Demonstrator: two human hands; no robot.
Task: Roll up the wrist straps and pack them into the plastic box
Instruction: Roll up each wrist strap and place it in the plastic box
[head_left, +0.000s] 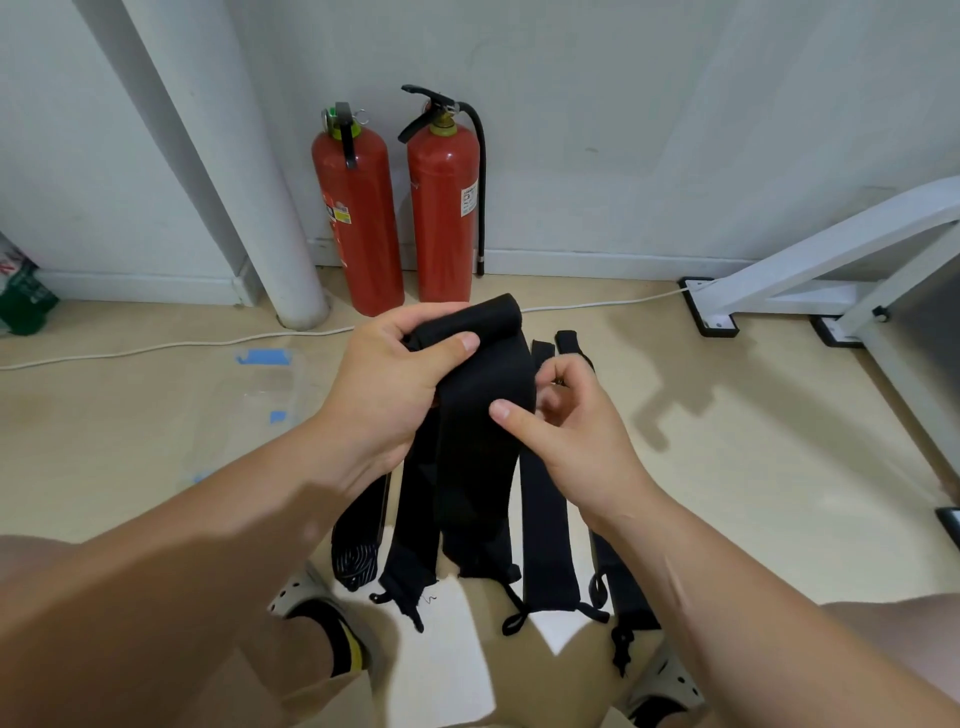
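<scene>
A black wrist strap hangs in front of me, its top end curled into a small roll. My left hand grips that rolled top, thumb pressed across it. My right hand pinches the strap's right edge just below the roll. Several more black straps lie flat on the floor beneath, their thin loops pointing toward me. A clear plastic box with blue clips lies on the floor to the left, hard to make out.
Two red fire extinguishers stand against the wall behind. A white pipe rises at left, a white cable crosses the floor, and a white metal frame stands at right. White paper lies between my feet.
</scene>
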